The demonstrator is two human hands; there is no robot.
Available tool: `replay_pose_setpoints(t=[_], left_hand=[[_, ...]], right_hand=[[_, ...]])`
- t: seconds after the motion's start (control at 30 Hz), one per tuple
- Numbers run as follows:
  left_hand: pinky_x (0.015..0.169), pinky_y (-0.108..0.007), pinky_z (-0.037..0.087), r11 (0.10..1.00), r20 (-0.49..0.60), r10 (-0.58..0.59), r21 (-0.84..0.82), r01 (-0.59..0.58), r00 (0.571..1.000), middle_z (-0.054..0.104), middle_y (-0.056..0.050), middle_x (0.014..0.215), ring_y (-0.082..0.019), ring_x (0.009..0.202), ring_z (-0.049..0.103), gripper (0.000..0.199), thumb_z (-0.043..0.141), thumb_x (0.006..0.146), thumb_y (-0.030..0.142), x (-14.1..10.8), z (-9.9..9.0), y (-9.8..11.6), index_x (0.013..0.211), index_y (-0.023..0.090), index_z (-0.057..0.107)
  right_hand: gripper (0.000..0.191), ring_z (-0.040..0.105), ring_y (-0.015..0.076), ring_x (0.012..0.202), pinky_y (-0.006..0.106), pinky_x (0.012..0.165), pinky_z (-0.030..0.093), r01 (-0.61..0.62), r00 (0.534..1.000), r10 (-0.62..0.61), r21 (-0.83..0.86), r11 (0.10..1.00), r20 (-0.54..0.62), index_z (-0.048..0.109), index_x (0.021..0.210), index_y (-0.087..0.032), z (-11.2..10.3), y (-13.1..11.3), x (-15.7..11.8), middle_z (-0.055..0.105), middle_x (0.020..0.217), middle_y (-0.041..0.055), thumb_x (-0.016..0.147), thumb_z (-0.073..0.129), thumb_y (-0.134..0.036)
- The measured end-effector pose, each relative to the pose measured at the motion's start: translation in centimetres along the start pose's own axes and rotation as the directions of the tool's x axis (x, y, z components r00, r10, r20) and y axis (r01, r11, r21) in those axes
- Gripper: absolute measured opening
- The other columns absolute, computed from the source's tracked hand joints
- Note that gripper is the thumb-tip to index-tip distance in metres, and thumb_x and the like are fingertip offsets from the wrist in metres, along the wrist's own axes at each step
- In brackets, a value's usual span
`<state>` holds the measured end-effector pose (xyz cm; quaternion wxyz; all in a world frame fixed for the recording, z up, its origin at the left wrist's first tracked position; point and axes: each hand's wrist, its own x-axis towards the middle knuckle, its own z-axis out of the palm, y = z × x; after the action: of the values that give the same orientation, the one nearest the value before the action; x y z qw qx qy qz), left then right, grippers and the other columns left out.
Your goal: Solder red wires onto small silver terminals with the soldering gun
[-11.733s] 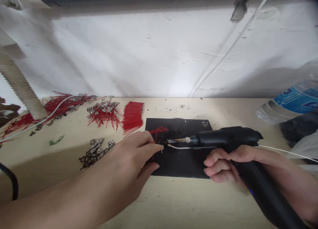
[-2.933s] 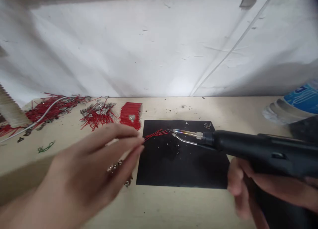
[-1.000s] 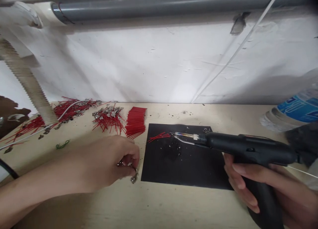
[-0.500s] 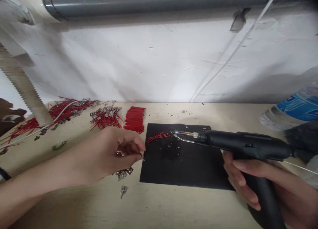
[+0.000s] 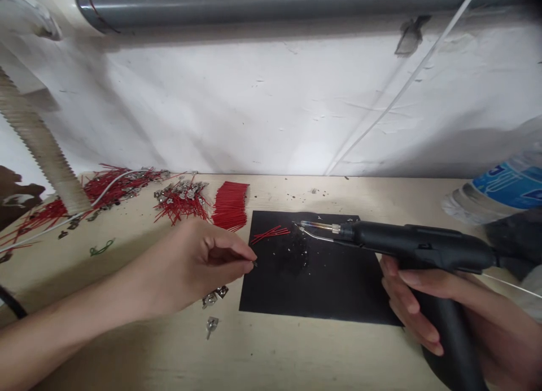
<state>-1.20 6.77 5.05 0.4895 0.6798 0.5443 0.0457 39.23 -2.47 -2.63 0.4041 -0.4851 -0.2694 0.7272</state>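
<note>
My right hand (image 5: 427, 306) is wrapped round the grip of a black soldering gun (image 5: 406, 244). Its tip and thin feed tube point left over a black mat (image 5: 339, 289). At the mat's left edge, thumb and forefinger of my left hand (image 5: 212, 261) pinch a small metal piece (image 5: 254, 264), mostly hidden by the fingertips. A few short red wires (image 5: 270, 233) lie crossed on the mat, just beyond the left fingertips. Loose metal terminals (image 5: 212, 298) are partly covered by my left hand, and a single metal terminal (image 5: 212, 325) lies nearer to me.
Behind the left hand lie a neat row of red wires (image 5: 230, 203), a pile of wires with metal terminals (image 5: 181, 199) and a larger heap (image 5: 114, 183). A ribbed hose (image 5: 46, 148) stands left. A plastic bottle (image 5: 503, 182) stands right, against the wall side.
My left hand has shifted slightly right, bringing the pinched metal piece over the mat's edge. Its fingers have closed up more. The soldering gun has hardly moved.
</note>
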Motion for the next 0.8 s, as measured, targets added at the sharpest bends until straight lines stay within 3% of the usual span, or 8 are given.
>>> replay_pose_setpoints(t=[0.07, 0.23, 0.4, 0.57, 0.63, 0.8], left_hand=[[0.059, -0.029, 0.025, 1.0, -0.018, 0.008, -0.015, -0.009, 1.0, 0.062, 0.003, 0.071, -0.01, 0.064, 0.039, 0.051, 0.085, 0.097, 0.069, 0.1, 0.3, 0.0, 0.102, 0.021, 0.102], [0.066, -0.026, 0.05, 0.999, -0.113, 0.049, -0.011, -0.051, 0.992, 0.089, -0.004, 0.088, -0.016, 0.075, 0.07, 0.05, 0.08, 0.092, 0.067, 0.9, 0.9, -0.1, 0.11, 0.024, 0.098], [0.058, -0.022, 0.042, 0.993, -0.125, 0.096, 0.079, -0.086, 0.988, 0.091, 0.0, 0.086, -0.013, 0.068, 0.067, 0.031, 0.08, 0.101, 0.053, 1.3, 1.6, 1.2, 0.099, 0.03, 0.101], [0.063, -0.018, 0.048, 0.973, -0.088, 0.173, 0.172, -0.156, 0.981, 0.093, 0.004, 0.092, -0.009, 0.073, 0.072, 0.023, 0.085, 0.106, 0.016, 2.7, 2.8, 2.5, 0.093, 0.027, 0.1], [0.064, -0.02, 0.047, 0.958, -0.097, 0.215, 0.217, -0.19, 0.972, 0.093, 0.002, 0.094, -0.008, 0.072, 0.071, 0.026, 0.085, 0.107, 0.007, 3.2, 3.2, 2.6, 0.094, 0.024, 0.101], [0.067, -0.024, 0.044, 0.906, -0.135, 0.343, 0.309, -0.289, 0.93, 0.089, -0.001, 0.1, -0.007, 0.073, 0.069, 0.031, 0.085, 0.111, 0.0, 3.4, 3.9, 2.0, 0.105, 0.022, 0.105]], right_hand=[[0.031, 0.07, 0.0182, 0.058, 0.026, 0.054, 0.06, -0.006, 1.0, 0.006, 0.0, 1.0, -0.002, 0.1, 0.107, -0.029, 0.2, 0.0, 0.2, 0.074, 0.078, 0.0019, 0.094, 0.115, -0.053], [0.032, 0.068, 0.016, 0.056, 0.024, 0.053, 0.059, 0.009, 1.0, -0.009, -0.002, 1.0, -0.017, 0.099, 0.105, -0.028, 0.6, 0.0, 0.0, 0.075, 0.078, 0.0015, 0.093, 0.116, -0.052], [0.034, 0.067, 0.0162, 0.054, 0.024, 0.052, 0.058, 0.004, 0.999, -0.005, -0.015, 1.0, -0.04, 0.099, 0.102, -0.029, 1.2, -0.1, -0.1, 0.075, 0.077, 0.0023, 0.09, 0.117, -0.054], [0.062, 0.053, 0.0154, 0.038, 0.026, 0.036, 0.046, -0.076, 0.953, 0.064, -0.03, 0.997, -0.297, 0.094, 0.076, -0.027, 3.0, -0.8, 0.7, 0.064, 0.058, 0.0027, 0.038, 0.126, -0.063], [0.059, 0.054, 0.0154, 0.039, 0.026, 0.036, 0.048, -0.067, 0.961, 0.056, -0.028, 0.997, -0.271, 0.094, 0.075, -0.027, 3.5, -1.0, 0.7, 0.066, 0.059, 0.0033, 0.041, 0.127, -0.062], [0.047, 0.059, 0.0157, 0.045, 0.024, 0.04, 0.054, 0.01, 0.995, -0.011, -0.014, 1.0, -0.098, 0.098, 0.088, -0.029, 2.8, -0.8, 0.4, 0.07, 0.065, 0.0024, 0.067, 0.126, -0.059]])
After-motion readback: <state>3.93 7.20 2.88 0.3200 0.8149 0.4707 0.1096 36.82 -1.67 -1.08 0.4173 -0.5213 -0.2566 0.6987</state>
